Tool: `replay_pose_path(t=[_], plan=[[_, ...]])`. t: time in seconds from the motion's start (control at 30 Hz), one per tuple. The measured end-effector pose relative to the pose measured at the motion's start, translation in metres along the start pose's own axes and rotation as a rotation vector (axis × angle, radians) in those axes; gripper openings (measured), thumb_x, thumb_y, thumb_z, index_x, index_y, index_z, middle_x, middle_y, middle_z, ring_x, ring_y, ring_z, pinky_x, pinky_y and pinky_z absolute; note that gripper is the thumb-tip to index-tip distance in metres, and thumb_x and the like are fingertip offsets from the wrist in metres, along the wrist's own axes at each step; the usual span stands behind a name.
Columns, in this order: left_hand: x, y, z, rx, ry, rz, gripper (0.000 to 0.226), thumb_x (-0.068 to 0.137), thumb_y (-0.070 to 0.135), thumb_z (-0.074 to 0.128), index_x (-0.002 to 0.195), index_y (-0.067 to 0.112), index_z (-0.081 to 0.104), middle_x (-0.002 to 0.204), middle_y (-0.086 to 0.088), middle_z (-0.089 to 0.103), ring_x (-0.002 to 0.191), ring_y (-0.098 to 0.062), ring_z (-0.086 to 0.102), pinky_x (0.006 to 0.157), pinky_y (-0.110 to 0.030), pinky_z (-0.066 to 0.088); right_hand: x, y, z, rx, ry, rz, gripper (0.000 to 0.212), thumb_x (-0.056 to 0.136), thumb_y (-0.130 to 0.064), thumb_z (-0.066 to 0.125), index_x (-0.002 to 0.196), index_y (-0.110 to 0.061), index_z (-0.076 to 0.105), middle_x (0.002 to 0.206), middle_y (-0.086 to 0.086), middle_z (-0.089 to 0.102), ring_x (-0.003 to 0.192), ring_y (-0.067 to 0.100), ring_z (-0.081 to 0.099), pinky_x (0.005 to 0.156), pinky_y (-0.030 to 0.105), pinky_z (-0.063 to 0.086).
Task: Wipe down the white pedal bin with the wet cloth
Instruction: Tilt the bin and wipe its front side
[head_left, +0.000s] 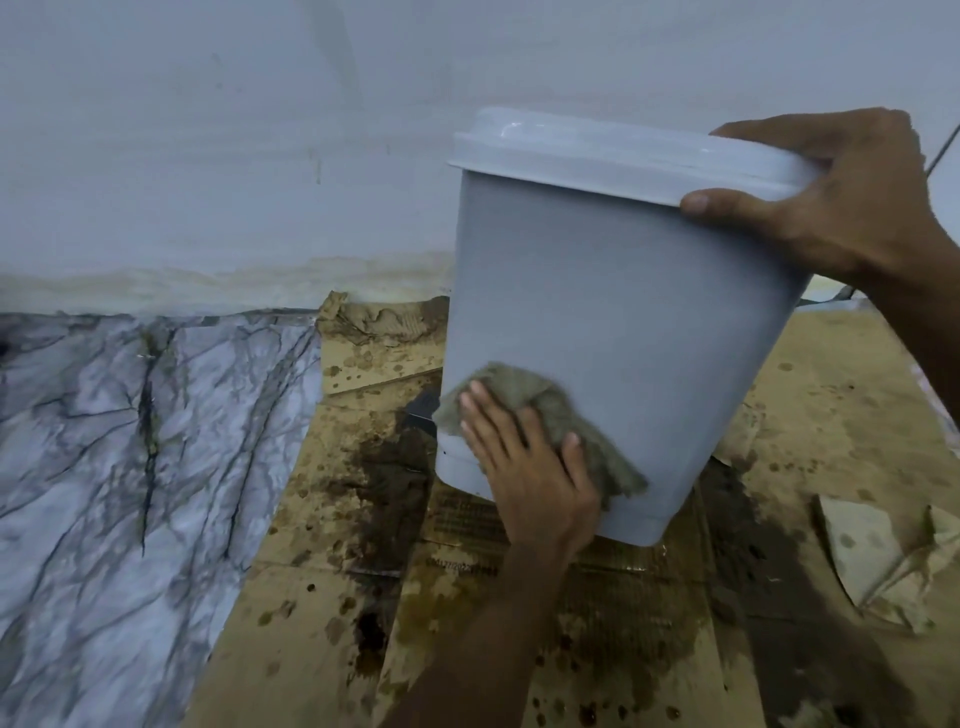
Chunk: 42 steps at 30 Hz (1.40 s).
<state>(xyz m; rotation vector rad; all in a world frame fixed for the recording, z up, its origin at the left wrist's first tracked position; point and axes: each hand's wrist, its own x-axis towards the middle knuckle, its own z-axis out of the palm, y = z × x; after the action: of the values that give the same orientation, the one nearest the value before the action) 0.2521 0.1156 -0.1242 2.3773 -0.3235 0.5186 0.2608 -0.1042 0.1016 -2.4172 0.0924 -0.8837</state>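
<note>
On wet, stained cardboard (597, 623) close to a pale wall (208, 130), the head view showed the white pedal bin (597, 312) standing tilted, with its lid (597, 150) closed and sloping down toward the right. The right hand (841, 208) gripped the lid's right end, thumb on the front rim and fingers curled over the top; their tips were hidden behind the lid, and the forearm ran out of the frame at the right edge. The left hand (530, 467) lay flat low on the bin's front face, its fingers straight and spread, pressing the grey-brown cloth (550, 405) against the plastic. Much of the cloth was covered by that hand, with only its ragged edges showing above and to the right. The hand and wrist also hid part of the bin's lower edge, so how the base met the cardboard could not be told. A dark shape (421, 410) just beside the bin's lower left corner was too blurred to identify. Marble-patterned flooring (130, 441) lay to the left, and crumpled paper (893, 561) lay on the cardboard at the right.
</note>
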Motion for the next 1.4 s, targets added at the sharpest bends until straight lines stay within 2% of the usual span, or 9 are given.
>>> replay_pose_path(t=[0.2,0.37,0.53,0.8,0.9,1.03,1.13,1.27,1.4], plan=[[0.077,0.020,-0.020,0.036,0.107,0.216,0.073,0.101,0.047,0.030,0.158,0.005,0.012,0.166,-0.022,0.001,0.154,-0.036,-0.004,0.124,-0.056,0.004,0.003,0.000,0.002,0.067,-0.013,0.068,0.066,0.068,-0.076,0.076,0.117,-0.032,0.074,0.115,-0.003,0.075,0.108,0.016,0.070,0.093,0.049,0.056],[0.038,0.001,-0.005,-0.120,0.163,-0.154,0.075,0.102,0.048,0.031,0.159,0.004,0.006,0.167,-0.016,-0.005,0.155,-0.029,-0.008,0.124,-0.055,0.008,0.001,-0.003,0.001,0.040,-0.013,0.066,0.068,0.070,-0.075,0.075,0.119,-0.028,0.074,0.118,-0.003,0.073,0.109,0.015,0.068,0.095,0.044,0.056],[-0.034,0.005,0.018,-0.127,0.010,-0.462,0.076,0.102,0.053,0.011,0.156,0.001,-0.003,0.165,-0.016,-0.021,0.153,-0.029,-0.019,0.122,-0.057,0.015,0.000,-0.006,0.001,0.010,-0.032,0.085,0.059,0.075,-0.068,0.077,0.120,-0.031,0.073,0.111,-0.007,0.071,0.104,0.012,0.066,0.094,0.045,0.056],[0.009,0.009,0.007,-0.087,0.062,-0.086,0.076,0.102,0.049,0.026,0.158,0.010,-0.006,0.166,-0.014,-0.015,0.154,-0.030,-0.015,0.125,-0.047,-0.005,-0.002,-0.004,0.000,0.021,-0.015,0.080,0.060,0.077,-0.069,0.073,0.122,-0.030,0.072,0.121,-0.001,0.073,0.109,0.014,0.066,0.097,0.044,0.054],[0.012,0.004,0.007,-0.242,0.145,-0.333,0.078,0.102,0.054,0.024,0.159,0.011,-0.008,0.167,-0.007,-0.017,0.153,-0.022,-0.018,0.126,-0.050,0.000,0.001,-0.004,0.002,0.011,0.007,0.038,0.064,0.075,-0.074,0.071,0.120,-0.029,0.073,0.120,0.001,0.073,0.111,0.019,0.068,0.095,0.049,0.055],[-0.038,0.028,0.021,-0.264,-0.006,-0.642,0.086,0.094,0.069,-0.002,0.154,0.011,-0.023,0.162,-0.006,-0.033,0.150,-0.020,-0.029,0.126,-0.050,0.006,0.002,-0.002,0.003,0.000,0.008,0.042,0.067,0.073,-0.076,0.070,0.120,-0.029,0.073,0.120,-0.001,0.074,0.113,0.017,0.068,0.098,0.047,0.053],[-0.076,0.059,0.031,-0.084,-0.150,-0.476,0.084,0.100,0.062,0.009,0.152,0.005,-0.024,0.161,-0.020,-0.029,0.150,-0.034,-0.025,0.124,-0.050,0.010,0.000,-0.002,0.002,-0.005,0.008,0.040,0.066,0.074,-0.075,0.070,0.120,-0.028,0.073,0.118,-0.001,0.074,0.112,0.017,0.068,0.097,0.045,0.053],[-0.068,0.048,0.034,0.103,-0.161,0.036,0.076,0.104,0.052,0.022,0.155,-0.003,0.013,0.162,-0.028,-0.014,0.152,-0.043,-0.010,0.123,-0.053,-0.002,0.000,0.000,0.001,-0.009,0.009,0.042,0.065,0.074,-0.074,0.071,0.120,-0.028,0.073,0.119,0.000,0.074,0.111,0.018,0.068,0.096,0.048,0.054],[0.019,0.014,0.003,0.106,-0.077,0.515,0.076,0.102,0.051,0.028,0.159,0.014,-0.006,0.166,-0.018,-0.011,0.153,-0.030,-0.015,0.125,-0.044,-0.007,-0.001,-0.001,-0.004,-0.029,-0.006,0.036,0.068,0.074,-0.076,0.069,0.120,-0.027,0.073,0.120,0.001,0.074,0.111,0.017,0.068,0.094,0.048,0.055]])
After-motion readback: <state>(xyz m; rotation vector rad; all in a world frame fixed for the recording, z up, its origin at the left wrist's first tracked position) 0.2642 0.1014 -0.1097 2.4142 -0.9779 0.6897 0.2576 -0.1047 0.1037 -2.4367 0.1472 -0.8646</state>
